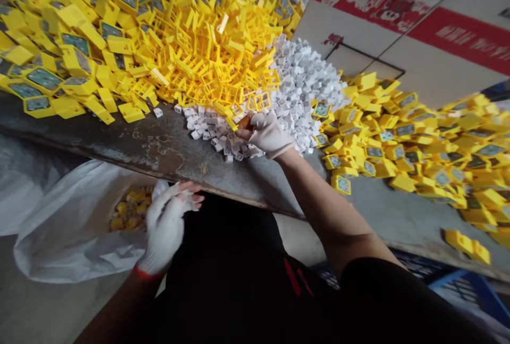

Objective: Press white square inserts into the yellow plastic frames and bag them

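Currently I see the gloved right hand pinching a small orange-brown piece among the white cubes, its long axis slanting toward the yellow frames; a tight fingertip pinch suits it. The left hand hangs loosely curled by the white sack, apparently empty.

Your right hand sits in white plastic cubes, yellow lattice frames blocking its far side. Left hand has free air over white plastic sack. Worn metal tabletop gives passage between hands, left of cubes. Near right, grey tabletop open below yellow tag pile; stray yellow piece obstructs table edge. Blue crate stands beyond edge, near right.
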`<state>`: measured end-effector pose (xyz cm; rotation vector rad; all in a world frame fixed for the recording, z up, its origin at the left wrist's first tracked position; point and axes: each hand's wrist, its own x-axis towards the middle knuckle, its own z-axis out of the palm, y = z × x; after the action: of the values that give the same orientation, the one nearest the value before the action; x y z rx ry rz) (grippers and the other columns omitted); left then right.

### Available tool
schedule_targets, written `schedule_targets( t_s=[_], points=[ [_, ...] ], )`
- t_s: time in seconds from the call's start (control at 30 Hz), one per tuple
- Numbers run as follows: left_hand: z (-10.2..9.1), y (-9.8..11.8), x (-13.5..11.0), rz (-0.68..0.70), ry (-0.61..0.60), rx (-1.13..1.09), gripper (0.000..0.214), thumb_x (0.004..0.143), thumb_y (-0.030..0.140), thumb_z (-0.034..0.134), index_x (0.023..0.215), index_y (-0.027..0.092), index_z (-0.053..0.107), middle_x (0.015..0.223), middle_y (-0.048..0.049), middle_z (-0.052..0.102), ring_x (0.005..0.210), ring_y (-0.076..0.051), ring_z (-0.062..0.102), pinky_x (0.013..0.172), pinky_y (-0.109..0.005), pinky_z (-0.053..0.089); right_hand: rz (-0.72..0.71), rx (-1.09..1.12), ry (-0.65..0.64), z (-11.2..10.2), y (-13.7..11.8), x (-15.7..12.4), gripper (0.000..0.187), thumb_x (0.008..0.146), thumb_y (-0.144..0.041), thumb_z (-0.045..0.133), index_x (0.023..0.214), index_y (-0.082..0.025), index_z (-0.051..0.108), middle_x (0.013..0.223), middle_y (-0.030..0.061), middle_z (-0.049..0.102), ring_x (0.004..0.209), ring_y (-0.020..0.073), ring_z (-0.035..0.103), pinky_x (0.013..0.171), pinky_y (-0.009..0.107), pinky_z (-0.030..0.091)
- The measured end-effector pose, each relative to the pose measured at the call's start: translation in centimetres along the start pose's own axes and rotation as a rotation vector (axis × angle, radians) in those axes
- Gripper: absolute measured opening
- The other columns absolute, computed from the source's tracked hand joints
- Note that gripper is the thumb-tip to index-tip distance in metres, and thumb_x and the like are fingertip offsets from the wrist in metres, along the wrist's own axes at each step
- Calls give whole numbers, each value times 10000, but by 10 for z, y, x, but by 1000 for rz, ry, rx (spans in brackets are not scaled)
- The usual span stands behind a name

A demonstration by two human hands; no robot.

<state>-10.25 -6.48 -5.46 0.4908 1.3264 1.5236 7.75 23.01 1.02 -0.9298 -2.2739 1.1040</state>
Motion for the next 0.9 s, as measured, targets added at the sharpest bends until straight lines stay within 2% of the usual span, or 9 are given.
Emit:
schedule_targets(
  t_s=[0.03, 0.13, 0.3, 0.4, 0.47, 0.53, 0.67, 0.8, 0.9],
  points=[
    [25, 6, 4, -50, 2, -62, 381, 964, 511, 925, 1246, 258, 886, 1223, -86, 912, 1063, -320, 870, 889, -454, 710, -11, 74, -20, 2, -1, -20, 384, 951, -576, 839, 831, -227, 731, 793, 16, 729, 760, 187, 632, 732, 329, 535],
    [87, 17, 10, -221, -138, -202, 605, 760, 602, 1083, 1179, 206, 899, 1211, -125, 917, 994, -292, 873, 773, -374, 724, -142, 40, -114, 16, -12, -91, 407, 1063, -592, 764, 886, -226, 779, 917, 48, 791, 855, 206, 694, 836, 361, 568],
    [122, 4, 1, -342, -202, -155, 624, 691, 506, 1155, 1182, 214, 905, 1172, -95, 921, 953, -249, 866, 799, -343, 748, -252, -399, -161, 16, -5, -176, 254, 1138, -470, 720, 1103, -273, 876, 1062, 60, 852, 1018, 237, 745, 999, 426, 565],
    [129, -5, -4, -353, -169, -153, 634, 651, 505, 1167, 1156, 229, 900, 1040, -55, 910, 894, -244, 867, 697, -311, 736, -102, -438, -29, -27, 37, -178, 342, 1148, -436, 668, 1392, -273, 845, 1247, 106, 860, 1153, 280, 750, 1076, 467, 592],
    [136, -7, -7, -350, -164, -140, 642, 634, 505, 1170, 1143, 225, 895, 983, -42, 894, 827, -237, 862, 615, -283, 705, 60, -500, 157, -57, 68, -159, 555, 1146, -372, 619, 1650, -148, 683, 1569, 272, 726, 1421, 443, 641, 1194, 705, 517],
    [144, -6, -11, -351, -158, -110, 669, 618, 516, 1181, 1145, 218, 895, 1001, -40, 888, 781, -227, 858, 570, -264, 681, 174, -589, 203, -72, 88, -133, 750, 1060, -433, 780, 1754, -222, 590, 1792, 261, 558, 1574, 541, 491, 1229, 820, 445],
    [152, -1, -20, -379, -171, -100, 708, 606, 543, 1195, 1155, 213, 894, 1022, -37, 873, 772, -229, 865, 573, -265, 683, 131, -698, 30, -59, 85, -108, 900, 964, -534, 924, 1767, -325, 575, 1867, 198, 501, 1603, 556, 442, 1230, 801, 444],
    [151, -2, -22, -394, -191, -122, 619, 697, 489, 1163, 1172, 212, 878, 1042, -41, 870, 823, -248, 878, 612, -287, 705, 38, -715, -70, -45, 78, -139, 722, 1053, -526, 849, 1722, -363, 633, 1810, 163, 593, 1552, 480, 512, 1201, 691, 470],
    [152, -7, -18, -427, -214, -135, 550, 748, 454, 1132, 1154, 203, 859, 1071, -51, 869, 829, -249, 868, 617, -308, 710, 3, -694, -68, -56, 90, -174, 602, 1079, -484, 819, 1659, -363, 711, 1765, 141, 653, 1509, 442, 575, 1186, 647, 488]
  ],
)
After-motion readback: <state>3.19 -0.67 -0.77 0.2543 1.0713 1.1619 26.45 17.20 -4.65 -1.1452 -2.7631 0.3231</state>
